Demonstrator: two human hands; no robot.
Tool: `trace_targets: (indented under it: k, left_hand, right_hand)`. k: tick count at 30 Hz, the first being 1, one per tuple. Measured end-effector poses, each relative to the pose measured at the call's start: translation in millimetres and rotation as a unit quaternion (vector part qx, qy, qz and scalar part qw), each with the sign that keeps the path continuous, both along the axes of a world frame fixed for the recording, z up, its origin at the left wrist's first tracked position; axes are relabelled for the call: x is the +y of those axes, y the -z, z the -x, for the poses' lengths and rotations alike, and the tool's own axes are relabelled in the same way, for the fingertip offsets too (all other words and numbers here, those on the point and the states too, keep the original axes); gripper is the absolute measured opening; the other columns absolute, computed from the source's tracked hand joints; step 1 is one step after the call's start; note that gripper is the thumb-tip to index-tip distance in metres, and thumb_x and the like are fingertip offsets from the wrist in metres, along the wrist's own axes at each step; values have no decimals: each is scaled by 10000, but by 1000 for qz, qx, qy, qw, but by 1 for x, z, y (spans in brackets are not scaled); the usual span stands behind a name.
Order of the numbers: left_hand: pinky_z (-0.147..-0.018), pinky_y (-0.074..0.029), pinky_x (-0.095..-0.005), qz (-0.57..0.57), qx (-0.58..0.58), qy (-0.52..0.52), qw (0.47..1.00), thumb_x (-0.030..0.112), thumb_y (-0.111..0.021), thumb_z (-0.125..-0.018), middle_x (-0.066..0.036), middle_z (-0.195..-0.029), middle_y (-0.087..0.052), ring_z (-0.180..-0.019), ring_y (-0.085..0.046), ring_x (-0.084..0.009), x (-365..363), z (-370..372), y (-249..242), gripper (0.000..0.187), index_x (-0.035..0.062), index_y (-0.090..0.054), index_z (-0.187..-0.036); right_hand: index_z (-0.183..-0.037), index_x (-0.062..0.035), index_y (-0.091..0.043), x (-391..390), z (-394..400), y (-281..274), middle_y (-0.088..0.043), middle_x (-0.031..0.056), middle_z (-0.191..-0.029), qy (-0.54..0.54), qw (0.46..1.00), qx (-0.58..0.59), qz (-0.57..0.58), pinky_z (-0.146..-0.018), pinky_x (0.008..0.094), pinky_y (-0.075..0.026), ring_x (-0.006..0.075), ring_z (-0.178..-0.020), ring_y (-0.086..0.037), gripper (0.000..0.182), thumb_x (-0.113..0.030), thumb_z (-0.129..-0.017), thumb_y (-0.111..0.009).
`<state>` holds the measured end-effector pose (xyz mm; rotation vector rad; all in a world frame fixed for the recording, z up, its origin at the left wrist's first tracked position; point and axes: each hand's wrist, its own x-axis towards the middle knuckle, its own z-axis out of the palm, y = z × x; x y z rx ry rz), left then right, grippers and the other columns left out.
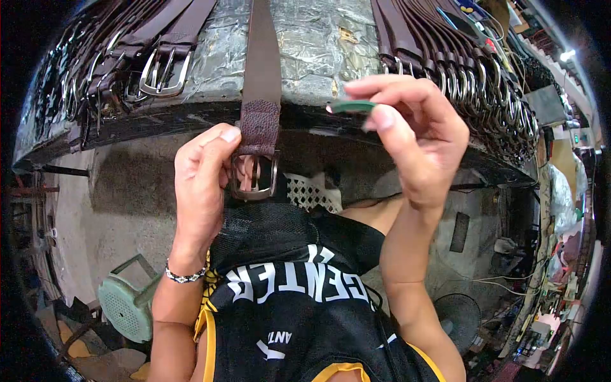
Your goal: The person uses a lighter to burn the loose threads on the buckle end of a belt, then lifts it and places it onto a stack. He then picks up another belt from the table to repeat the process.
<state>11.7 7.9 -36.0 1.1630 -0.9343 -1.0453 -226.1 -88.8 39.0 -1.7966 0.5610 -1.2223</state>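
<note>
A dark brown leather belt (262, 57) hangs over the front edge of the table toward me. My left hand (202, 162) is closed on its buckle end, thumb and fingers pinching beside the metal buckle (274, 178). The buckle hangs just below the table edge. To the right, my right hand (425, 130) is raised near the table edge, apart from the belt. Between its thumb and fingers is a small, thin, curved green piece (351, 106) with a pale tip; its exact kind is not clear.
The table (312, 51) has a shiny, wrinkled covering. Belts with buckles (167, 71) lie at the left, and a dense row of buckled belts (468, 79) hangs at the right. A green stool (127, 302) stands lower left, a fan (459, 318) lower right. Clutter lines the right side.
</note>
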Motion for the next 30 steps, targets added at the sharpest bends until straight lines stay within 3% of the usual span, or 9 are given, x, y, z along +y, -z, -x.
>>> trace_targets:
  k: [3,4,7,9,15,19,22,25,30]
  left_hand:
    - [-564,-451,-206,-22,13,-9,1000,224,-584,-1061,10,-736,-670,-630,-592,-33,5,8,-12,246,29,-674,-942]
    - [-613,-463,-201,-12,6,-6,1000,155,-630,-1035,-2,-789,-687,-693,-610,-44,5,5,-10,166,12,-676,-964]
    - [-660,-482,-208,29,-146,-106,983,110,-693,-989,-16,-843,-695,-737,-626,-65,6,16,-16,122,-10,-676,-1005]
    - [-694,-503,-225,95,-273,-158,944,95,-749,-939,-58,-884,-702,-749,-650,-103,3,18,-14,206,-25,-659,-1081]
    - [-628,-492,-297,180,-432,-221,856,74,-808,-846,-98,-960,-680,-797,-661,-173,-5,20,-15,339,-4,-654,-1138]
    - [-580,-480,-281,252,-460,-251,813,21,-850,-775,-104,-960,-667,-791,-649,-170,-5,21,-18,451,11,-685,-1195]
    - [-594,-501,-297,281,-444,-201,827,-10,-845,-776,-88,-922,-664,-745,-642,-172,-9,26,-22,409,28,-729,-1167]
    - [-609,-520,-311,258,-444,-191,836,-30,-829,-794,-84,-867,-656,-700,-638,-189,-13,30,-25,320,36,-763,-1100]
    - [-606,-523,-305,274,-435,-179,839,-54,-811,-804,-90,-841,-660,-689,-650,-195,-14,26,-18,243,15,-757,-1030]
  right_hand:
    - [-966,28,-670,-4,-22,15,-734,155,-1101,19,996,-50,74,-886,298,-542,186,-985,-700,92,27,-875,-685]
    - [-944,24,-672,-5,-28,17,-737,157,-1105,37,993,-42,107,-897,311,-544,200,-989,-706,91,27,-856,-694]
    - [-882,10,-675,-5,-38,24,-742,165,-1110,71,985,-29,156,-923,354,-551,249,-997,-721,87,20,-806,-717]
    - [-881,9,-673,-5,-39,29,-741,164,-1109,79,982,-29,167,-918,357,-551,256,-996,-721,91,20,-804,-719]
    - [-968,42,-651,-4,-36,31,-697,199,-1190,73,982,-2,172,-985,386,-534,268,-1073,-700,97,53,-873,-663]
    - [-1009,56,-642,-5,-34,34,-676,214,-1232,59,982,6,180,-1018,396,-528,271,-1108,-692,101,68,-909,-637]
    - [-1003,55,-646,-5,-34,34,-677,215,-1230,66,980,14,186,-1009,392,-533,270,-1105,-693,103,69,-901,-644]
    - [-891,14,-664,-4,-40,33,-731,164,-1112,98,979,-19,178,-915,365,-550,266,-1009,-714,103,32,-804,-717]
    - [-889,15,-665,-4,-39,34,-720,165,-1129,89,975,3,205,-905,360,-556,267,-1018,-710,117,46,-791,-722]
